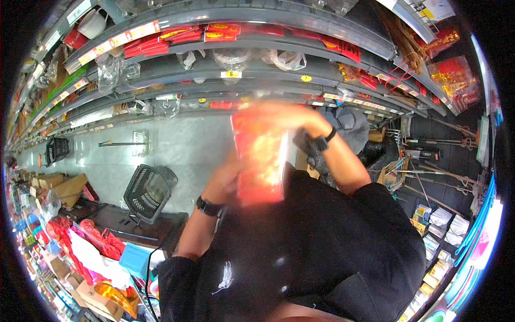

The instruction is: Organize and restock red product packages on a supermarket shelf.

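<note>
A flat red-and-gold packet (pixel 261 161) with a shiny clear wrapper stands lengthwise in front of my chest, smeared by motion. My left hand (pixel 229 174) is closed round its left side, with the fingers partly hidden behind it. Across the top end of the packet lies my right hand (pixel 281 115), so blurred that its fingers cannot be made out. Dark bands sit on both wrists. Beyond the hands, more red packets (pixel 222 32) lie along a grey shelf (pixel 257 45).
Grey shelves with price labels and clear plastic bags (pixel 284 59) curve across the far side. A black basket (pixel 150 192) is at the left, with another basket (pixel 56 151) farther off. Dark bags (pixel 346 129) and long-handled tools (pixel 442 140) are on the right; cartons (pixel 99 300) lie lower left.
</note>
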{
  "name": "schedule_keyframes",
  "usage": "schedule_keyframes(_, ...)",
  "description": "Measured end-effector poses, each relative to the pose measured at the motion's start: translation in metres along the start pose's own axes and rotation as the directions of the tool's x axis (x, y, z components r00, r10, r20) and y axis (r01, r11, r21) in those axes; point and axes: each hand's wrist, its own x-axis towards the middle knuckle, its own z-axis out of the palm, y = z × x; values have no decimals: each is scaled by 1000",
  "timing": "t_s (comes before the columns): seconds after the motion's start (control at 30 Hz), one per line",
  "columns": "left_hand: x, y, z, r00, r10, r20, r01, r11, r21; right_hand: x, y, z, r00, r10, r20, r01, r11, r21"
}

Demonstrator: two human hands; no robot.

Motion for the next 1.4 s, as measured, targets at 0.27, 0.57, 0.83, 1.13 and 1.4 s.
schedule_keyframes(0.27, 9, 16, 19, 999, 35, 10, -36, 993, 114, -17, 20, 4, 880, 238, -410, -40, 900, 434)
schedule_keyframes(0.57, 149, 75, 21, 922, 380, 70, -384, 881, 275, -42, 15, 28, 771, 330, -545, -35, 876, 481)
schedule_keyframes(0.83, 244, 139, 44, 961, 278, 11, -269, 918, 292, 13, 63, -60, 513, 447, -733, 314, 696, 645)
schedule_keyframes(1.13, 248, 158, 33, 908, 389, -152, -337, 897, 285, 96, 158, -137, 556, 410, -723, 331, 689, 645)
schedule_keyframes(1.4, 242, 130, 5, 888, 417, -197, -362, 895, 263, 100, 177, -164, 668, 508, -543, 49, 698, 714)
